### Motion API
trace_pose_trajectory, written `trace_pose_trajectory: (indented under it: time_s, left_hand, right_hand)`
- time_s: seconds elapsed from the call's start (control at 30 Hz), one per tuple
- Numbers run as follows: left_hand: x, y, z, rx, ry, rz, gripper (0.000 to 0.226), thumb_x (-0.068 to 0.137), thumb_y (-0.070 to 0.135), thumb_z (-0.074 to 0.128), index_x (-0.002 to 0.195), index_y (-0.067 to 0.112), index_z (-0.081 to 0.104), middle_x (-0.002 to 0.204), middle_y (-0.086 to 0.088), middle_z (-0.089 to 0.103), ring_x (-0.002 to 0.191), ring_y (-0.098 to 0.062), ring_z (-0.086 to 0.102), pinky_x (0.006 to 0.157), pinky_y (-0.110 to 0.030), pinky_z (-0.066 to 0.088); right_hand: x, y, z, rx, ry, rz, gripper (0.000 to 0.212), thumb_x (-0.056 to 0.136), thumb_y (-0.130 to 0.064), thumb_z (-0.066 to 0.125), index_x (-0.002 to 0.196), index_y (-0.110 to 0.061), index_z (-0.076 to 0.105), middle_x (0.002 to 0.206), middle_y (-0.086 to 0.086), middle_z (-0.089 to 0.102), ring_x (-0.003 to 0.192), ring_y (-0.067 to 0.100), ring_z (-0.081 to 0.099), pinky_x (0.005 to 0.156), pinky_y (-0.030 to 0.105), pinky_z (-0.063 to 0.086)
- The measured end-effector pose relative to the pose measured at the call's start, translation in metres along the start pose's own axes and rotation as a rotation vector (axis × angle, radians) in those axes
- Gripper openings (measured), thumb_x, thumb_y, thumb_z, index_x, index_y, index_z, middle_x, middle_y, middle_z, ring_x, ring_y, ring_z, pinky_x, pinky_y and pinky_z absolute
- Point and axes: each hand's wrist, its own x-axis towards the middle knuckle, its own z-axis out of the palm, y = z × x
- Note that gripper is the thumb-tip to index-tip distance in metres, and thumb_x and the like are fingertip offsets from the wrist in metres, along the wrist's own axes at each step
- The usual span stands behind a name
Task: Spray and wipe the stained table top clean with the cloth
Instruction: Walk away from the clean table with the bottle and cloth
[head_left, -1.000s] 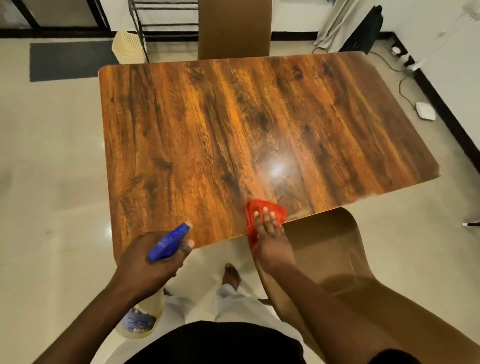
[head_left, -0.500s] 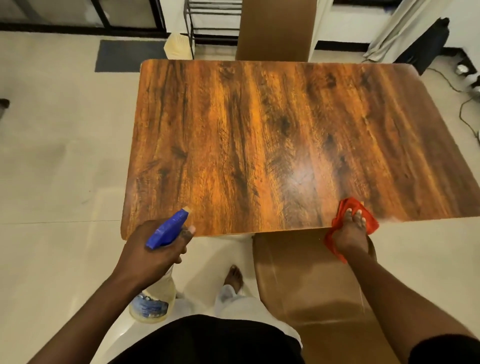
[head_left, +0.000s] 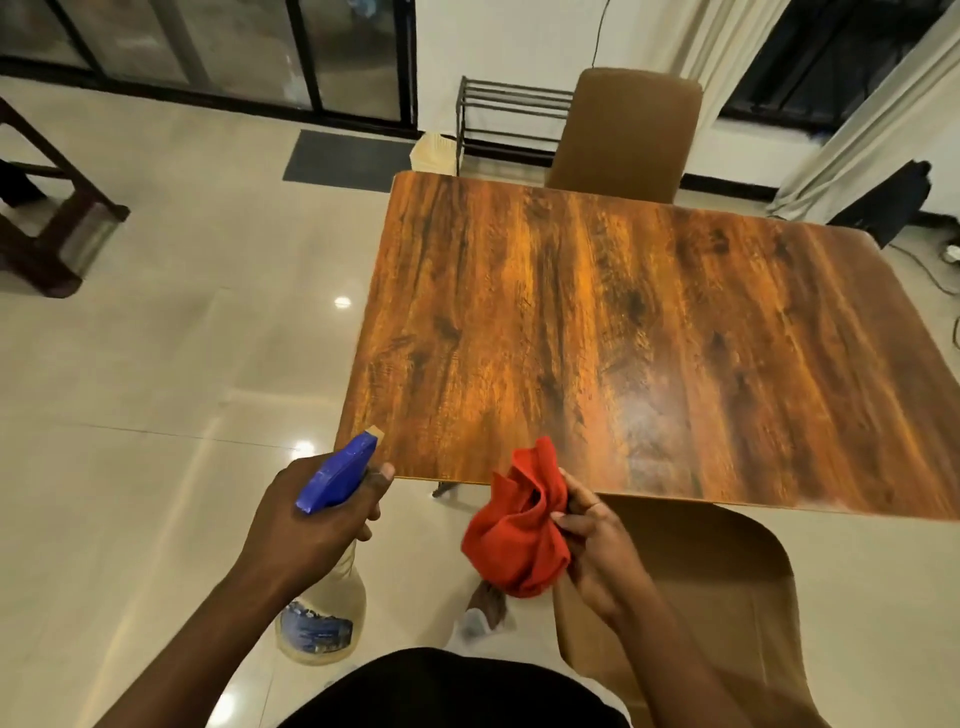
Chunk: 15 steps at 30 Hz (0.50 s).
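Observation:
The glossy wood-grain table top (head_left: 623, 322) fills the middle and right of the head view. My left hand (head_left: 311, 525) grips a spray bottle (head_left: 332, 597) with a blue trigger head, held off the table's near left corner, nozzle pointing toward the table. My right hand (head_left: 597, 551) pinches a bunched red cloth (head_left: 519, 535), lifted off the table and hanging just in front of its near edge. A dull smeared patch shows on the wood near the front edge, beyond the cloth.
A brown chair (head_left: 701, 587) is tucked under the near edge at my right; another brown chair (head_left: 623, 135) stands at the far side. A metal rack (head_left: 509, 119), dark mat (head_left: 348, 161), wooden furniture (head_left: 47, 218) and floor cables (head_left: 930, 270) surround the table.
My right hand has lifted the red cloth off the near edge and brought it left, bunched in the fingers. My view has shifted left. The spray bottle stays in my left hand.

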Motion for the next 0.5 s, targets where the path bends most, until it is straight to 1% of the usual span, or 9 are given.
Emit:
trace_pose_trajectory:
  time_s: [0.03, 0.07, 0.13, 0.2, 0.27, 0.33, 0.4, 0.47, 0.5]
  left_hand:
    - [-0.003, -0.005, -0.010, -0.017, 0.011, 0.000, 0.028, 0.096, 0.039, 0.077, 0.074, 0.021, 0.075, 0.069, 0.000, 0.081, 0.058, -0.018, 0.079, 0.063, -0.023, 0.055]
    - [-0.008, -0.012, -0.023, -0.038, 0.027, 0.000, 0.028, 0.096, 0.039, 0.077, 0.075, 0.020, 0.075, 0.069, -0.001, 0.081, 0.058, -0.019, 0.079, 0.063, -0.024, 0.056]
    - [-0.018, -0.027, -0.052, -0.081, 0.059, -0.007, 0.028, 0.096, 0.038, 0.078, 0.075, 0.019, 0.075, 0.070, -0.003, 0.081, 0.058, -0.021, 0.079, 0.063, -0.025, 0.057]
    - [-0.028, -0.041, -0.078, -0.099, 0.086, -0.022, 0.029, 0.096, 0.038, 0.078, 0.075, 0.018, 0.075, 0.070, -0.004, 0.081, 0.057, -0.021, 0.079, 0.063, -0.025, 0.057]
    - [-0.041, -0.058, -0.108, -0.109, 0.119, -0.040, 0.031, 0.095, 0.040, 0.079, 0.072, 0.018, 0.075, 0.069, -0.005, 0.081, 0.056, -0.019, 0.078, 0.064, -0.028, 0.057]
    - [-0.052, -0.075, -0.138, -0.127, 0.156, -0.068, 0.034, 0.093, 0.044, 0.078, 0.071, 0.018, 0.076, 0.069, -0.005, 0.081, 0.055, -0.018, 0.078, 0.065, -0.030, 0.057]
    - [-0.058, -0.089, -0.164, -0.144, 0.200, -0.091, 0.036, 0.089, 0.051, 0.076, 0.070, 0.020, 0.076, 0.068, -0.003, 0.081, 0.055, -0.018, 0.078, 0.066, -0.031, 0.058]
    - [-0.062, -0.102, -0.189, -0.161, 0.235, -0.101, 0.035, 0.089, 0.051, 0.075, 0.068, 0.023, 0.075, 0.066, -0.003, 0.080, 0.054, -0.017, 0.078, 0.066, -0.032, 0.058]
    - [-0.062, -0.106, -0.200, -0.162, 0.249, -0.103, 0.034, 0.089, 0.051, 0.076, 0.068, 0.024, 0.075, 0.066, -0.002, 0.080, 0.053, -0.016, 0.077, 0.066, -0.031, 0.058]
  right_hand:
    - [-0.006, 0.006, 0.018, 0.129, -0.034, 0.030, 0.066, 0.091, 0.018, 0.046, 0.145, -0.014, 0.066, 0.141, 0.021, 0.071, 0.116, 0.037, 0.076, 0.090, 0.046, 0.065]
    - [-0.012, 0.015, 0.038, 0.236, -0.069, 0.053, 0.064, 0.090, 0.015, 0.046, 0.144, -0.011, 0.066, 0.142, 0.023, 0.070, 0.116, 0.040, 0.075, 0.096, 0.052, 0.064]
    - [-0.023, 0.031, 0.078, 0.382, -0.120, 0.088, 0.058, 0.089, 0.010, 0.048, 0.141, -0.007, 0.067, 0.137, 0.025, 0.070, 0.116, 0.042, 0.071, 0.115, 0.060, 0.050]
    - [-0.033, 0.043, 0.113, 0.424, -0.150, 0.114, 0.055, 0.086, 0.006, 0.055, 0.140, -0.005, 0.065, 0.132, 0.027, 0.069, 0.114, 0.041, 0.069, 0.121, 0.061, 0.042]
    - [-0.041, 0.054, 0.150, 0.433, -0.168, 0.131, 0.057, 0.085, 0.001, 0.062, 0.142, 0.000, 0.062, 0.136, 0.028, 0.067, 0.117, 0.041, 0.068, 0.124, 0.060, 0.038]
    - [-0.045, 0.064, 0.184, 0.438, -0.194, 0.152, 0.042, 0.090, -0.008, 0.060, 0.130, 0.003, 0.067, 0.136, 0.027, 0.065, 0.119, 0.041, 0.065, 0.128, 0.061, 0.032]
    - [-0.047, 0.069, 0.211, 0.439, -0.231, 0.188, 0.041, 0.095, -0.020, 0.057, 0.126, 0.002, 0.073, 0.139, 0.026, 0.066, 0.122, 0.044, 0.068, 0.122, 0.064, 0.040]
    - [-0.047, 0.072, 0.238, 0.430, -0.311, 0.231, 0.052, 0.098, -0.034, 0.056, 0.133, 0.001, 0.074, 0.143, 0.027, 0.068, 0.125, 0.047, 0.070, 0.106, 0.066, 0.054]
    - [-0.047, 0.071, 0.253, 0.424, -0.346, 0.244, 0.057, 0.099, -0.041, 0.057, 0.138, -0.002, 0.073, 0.145, 0.027, 0.067, 0.128, 0.048, 0.069, 0.105, 0.066, 0.055]
